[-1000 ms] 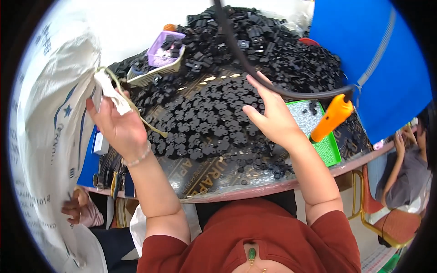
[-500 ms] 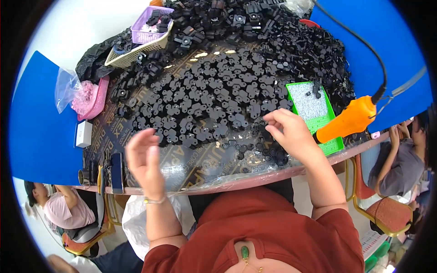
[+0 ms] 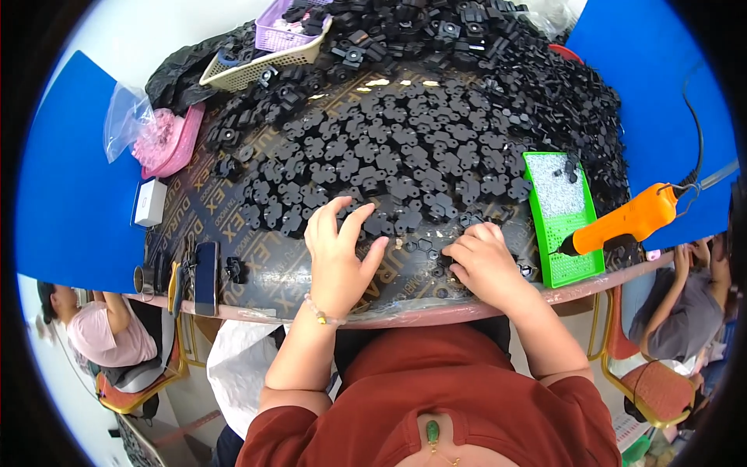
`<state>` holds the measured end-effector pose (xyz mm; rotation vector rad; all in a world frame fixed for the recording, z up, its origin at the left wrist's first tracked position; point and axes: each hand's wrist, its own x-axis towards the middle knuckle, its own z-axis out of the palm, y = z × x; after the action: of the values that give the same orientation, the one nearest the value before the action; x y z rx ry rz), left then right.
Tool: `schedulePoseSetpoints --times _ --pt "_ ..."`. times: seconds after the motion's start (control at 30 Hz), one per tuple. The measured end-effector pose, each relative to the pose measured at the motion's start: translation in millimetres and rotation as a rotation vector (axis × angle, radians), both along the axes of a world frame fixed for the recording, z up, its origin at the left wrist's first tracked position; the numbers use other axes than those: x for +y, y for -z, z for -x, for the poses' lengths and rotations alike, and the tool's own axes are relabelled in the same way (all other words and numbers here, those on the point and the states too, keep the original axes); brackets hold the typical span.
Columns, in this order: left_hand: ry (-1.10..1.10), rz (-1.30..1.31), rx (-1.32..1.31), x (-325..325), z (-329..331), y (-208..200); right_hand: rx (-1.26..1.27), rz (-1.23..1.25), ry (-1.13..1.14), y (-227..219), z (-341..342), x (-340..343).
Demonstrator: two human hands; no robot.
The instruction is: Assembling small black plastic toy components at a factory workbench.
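My left hand (image 3: 342,253) is open, fingers spread, at the near edge of many flat black lobed plates (image 3: 381,159) laid over the table. Nothing shows between its fingers and thumb. My right hand (image 3: 489,261) is curled down on the table among small black hexagonal pieces (image 3: 424,244). Its fingers are bent close together, and whatever lies under the fingertips is hidden. To its right, an orange electric screwdriver (image 3: 622,220) hangs over a green tray (image 3: 548,257) holding tiny pale screws. A small black part (image 3: 235,270) lies left of my left hand.
Black housings (image 3: 354,56) and small black pieces (image 3: 560,93) are heaped at the back. Left stand a pink basket (image 3: 187,140), a white box (image 3: 150,202) and a phone (image 3: 206,276). Blue partitions (image 3: 78,187) flank the table. Co-workers sit on both sides.
My left hand has moved right, from near the phone to the plates' near edge. The right hand has lowered onto the hexagonal pieces. The small black part beside the phone now shows. The view has shifted.
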<state>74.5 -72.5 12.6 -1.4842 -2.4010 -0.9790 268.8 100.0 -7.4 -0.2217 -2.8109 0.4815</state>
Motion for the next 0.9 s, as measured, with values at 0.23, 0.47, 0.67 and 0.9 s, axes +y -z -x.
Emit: schedulePoseSetpoints --times 0.23,0.47,0.67,0.9 --pt "-0.233 -0.090 0.187 -28.3 78.9 -13.8 0.211 0.446 0.200 -21.9 -9.9 15.9" --pt "-0.654 0.110 -0.014 -64.5 274.0 6.1 0.494 0.933 0.331 -31.9 -18.0 24.2" --pt "-0.747 0.450 0.113 -51.9 289.7 18.3 0.447 0.906 0.368 -35.3 -7.4 15.0" --pt "-0.187 -0.499 -0.544 -11.6 207.1 -25.4 0.450 1.132 0.223 -54.3 12.7 3.0"
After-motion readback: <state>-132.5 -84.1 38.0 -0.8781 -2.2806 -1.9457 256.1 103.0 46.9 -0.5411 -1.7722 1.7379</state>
